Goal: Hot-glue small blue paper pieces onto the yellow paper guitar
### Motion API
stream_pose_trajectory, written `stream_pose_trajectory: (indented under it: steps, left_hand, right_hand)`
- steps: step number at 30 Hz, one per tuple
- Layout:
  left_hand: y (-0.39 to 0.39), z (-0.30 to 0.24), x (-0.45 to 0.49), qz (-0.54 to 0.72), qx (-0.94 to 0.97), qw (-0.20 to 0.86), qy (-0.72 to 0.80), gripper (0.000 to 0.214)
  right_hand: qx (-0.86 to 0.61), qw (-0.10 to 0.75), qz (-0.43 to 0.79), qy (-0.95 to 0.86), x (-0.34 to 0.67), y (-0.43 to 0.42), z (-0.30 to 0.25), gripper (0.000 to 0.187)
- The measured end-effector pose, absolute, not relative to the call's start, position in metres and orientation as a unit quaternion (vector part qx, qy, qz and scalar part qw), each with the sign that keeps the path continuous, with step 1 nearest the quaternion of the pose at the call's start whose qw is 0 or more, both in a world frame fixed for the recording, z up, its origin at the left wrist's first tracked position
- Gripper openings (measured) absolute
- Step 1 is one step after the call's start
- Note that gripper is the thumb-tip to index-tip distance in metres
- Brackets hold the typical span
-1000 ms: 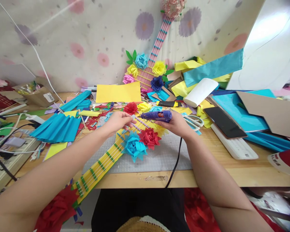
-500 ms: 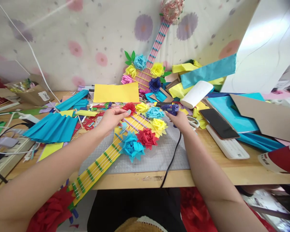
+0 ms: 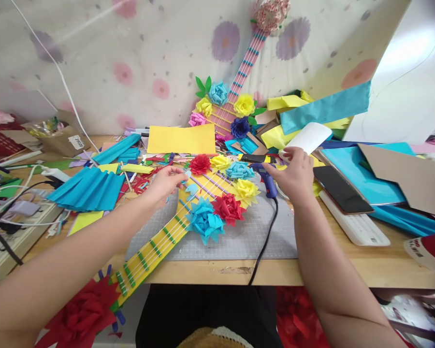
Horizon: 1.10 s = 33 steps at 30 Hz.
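My left hand is closed in a pinch on a small pale blue piece, perhaps paper, above the left edge of a yellow paper guitar. Red, yellow and blue paper flowers, among them a large blue flower and a red flower, cover the guitar's body. A blue glue gun lies on the grey cutting mat right of the flowers. Just right of it, my right hand is open, thumb and fingers apart, in front of a white box-like object.
A pink paper guitar leans against the curtain at the back. Pleated blue paper and scraps lie left. On the right are a phone, a white device, cardboard and a red-and-white cup. The glue gun's cord hangs over the table edge.
My right hand has let go of the glue gun, which now lies on the mat, and has moved right with its fingers parted. My left hand keeps its pinch. The view has shifted slightly.
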<state>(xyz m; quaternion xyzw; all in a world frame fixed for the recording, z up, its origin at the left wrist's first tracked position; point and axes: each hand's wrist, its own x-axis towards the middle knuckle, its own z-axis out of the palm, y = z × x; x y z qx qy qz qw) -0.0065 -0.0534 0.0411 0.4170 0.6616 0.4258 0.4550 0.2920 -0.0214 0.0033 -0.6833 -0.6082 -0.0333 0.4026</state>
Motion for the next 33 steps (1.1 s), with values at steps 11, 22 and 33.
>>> stream_pose_trajectory:
  steps: [11, 22, 33]
  left_hand:
    - [-0.055, 0.019, 0.003, 0.55, 0.43, 0.392, 0.599, 0.029]
    - [-0.051, 0.007, 0.007, 0.621, 0.375, 0.409, 0.553, 0.034]
    - [-0.046, 0.007, 0.005, 0.587, 0.407, 0.415, 0.564, 0.027]
  right_hand:
    - [-0.496, 0.31, 0.325, -0.743, 0.168, -0.021, 0.036, 0.014]
    - [-0.516, 0.346, 0.556, -0.553, 0.119, -0.023, 0.024, 0.009]
    - [-0.525, 0.382, 0.472, -0.596, 0.123, -0.014, 0.021, 0.006]
